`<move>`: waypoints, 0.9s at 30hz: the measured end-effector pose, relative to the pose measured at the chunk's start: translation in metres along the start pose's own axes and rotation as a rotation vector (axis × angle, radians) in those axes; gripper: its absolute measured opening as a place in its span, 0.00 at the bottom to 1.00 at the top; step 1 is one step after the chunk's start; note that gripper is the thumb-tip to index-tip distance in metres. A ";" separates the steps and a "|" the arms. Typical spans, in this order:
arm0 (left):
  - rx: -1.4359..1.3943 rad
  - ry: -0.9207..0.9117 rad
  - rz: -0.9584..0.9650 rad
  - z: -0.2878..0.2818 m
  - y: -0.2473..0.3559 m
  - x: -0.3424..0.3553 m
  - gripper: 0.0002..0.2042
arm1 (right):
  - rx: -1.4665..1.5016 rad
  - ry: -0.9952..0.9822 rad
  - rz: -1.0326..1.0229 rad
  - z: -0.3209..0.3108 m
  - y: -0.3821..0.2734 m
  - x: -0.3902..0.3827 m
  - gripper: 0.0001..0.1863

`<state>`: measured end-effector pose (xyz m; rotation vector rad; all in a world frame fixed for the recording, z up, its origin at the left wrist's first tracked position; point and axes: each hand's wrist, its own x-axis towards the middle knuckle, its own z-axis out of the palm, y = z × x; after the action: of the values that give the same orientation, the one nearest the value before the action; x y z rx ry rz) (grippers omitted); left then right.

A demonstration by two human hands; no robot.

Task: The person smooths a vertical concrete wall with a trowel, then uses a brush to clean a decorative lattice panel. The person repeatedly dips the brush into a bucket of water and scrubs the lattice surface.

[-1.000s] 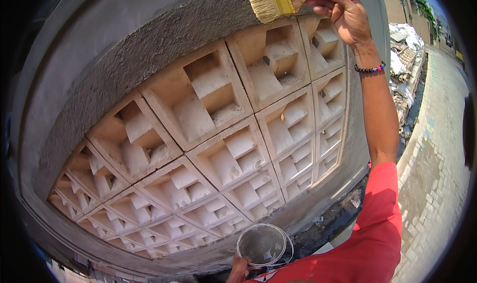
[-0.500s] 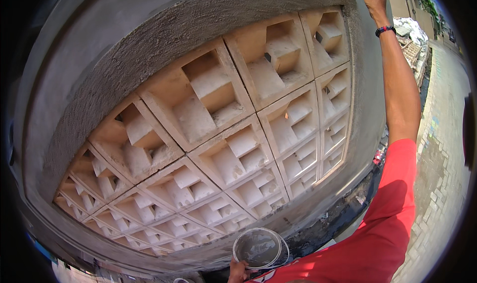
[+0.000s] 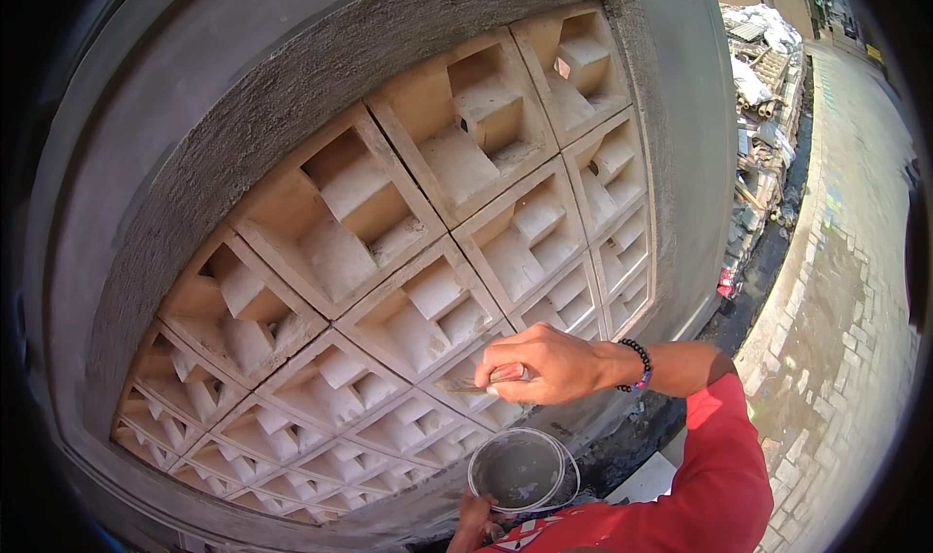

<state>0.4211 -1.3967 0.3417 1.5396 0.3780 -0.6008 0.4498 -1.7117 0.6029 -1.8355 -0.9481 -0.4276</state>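
My right hand, a beaded bracelet at its wrist, grips a flat paintbrush by its reddish handle. The brush points left, in front of the lower vent blocks and above the bucket. At the bottom, my left hand closes on the near left side of a round bucket. Wet grey cement slurry lies in the bucket, and a thin wire handle loops around its right side. Pale openwork vent blocks fill the wall opening. A rough dark grey plaster band surrounds them.
Smooth grey wall borders the opening. A dark wet gutter runs along its foot. Rubble, bamboo and white sacks are heaped farther along. A paved lane extends at the right.
My right hand has come down from the top right corner with the paintbrush, to just above the bucket. My left hand still holds the bucket. The view has shifted somewhat to the right.
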 end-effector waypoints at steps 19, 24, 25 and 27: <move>-0.007 -0.100 -0.025 0.028 0.019 0.015 0.30 | 0.393 0.823 0.014 -0.148 0.039 -0.031 0.09; -0.022 -0.014 -0.045 0.013 0.022 -0.006 0.30 | -0.373 1.186 -0.426 -0.350 -0.012 0.018 0.10; -0.031 0.006 -0.051 0.007 0.018 -0.006 0.30 | -0.585 1.377 -0.426 -0.375 -0.006 0.033 0.03; -0.033 -0.004 -0.058 0.002 0.013 0.005 0.29 | -0.850 1.374 -0.259 -0.443 -0.012 0.037 0.05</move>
<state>0.4323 -1.4001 0.3495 1.5001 0.4287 -0.6394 0.5166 -2.0857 0.8348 -1.4855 0.0390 -2.1285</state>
